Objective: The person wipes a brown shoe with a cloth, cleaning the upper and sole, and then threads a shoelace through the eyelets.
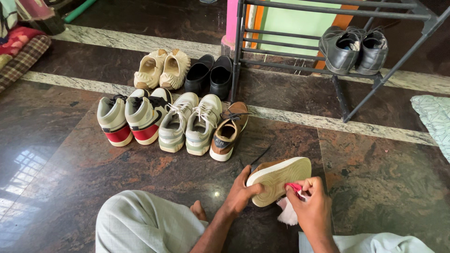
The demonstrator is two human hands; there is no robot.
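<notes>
Gripping the brown sneaker sole-up, just in front of its mate on the floor, the left hand curls its fingers round the heel. The right hand pinches a pink cloth against the sole's edge; short, firm strokes there would serve best.

No packages, signs or screens show anywhere — the only label-like mark is a small dark patch with pale lettering on the heel of the brown sneaker, at the right end of the front row.

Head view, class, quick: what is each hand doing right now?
Left hand: closed on the heel of the brown sneaker, sole up.
Right hand: closed on a pink cloth against the sole.
</notes>
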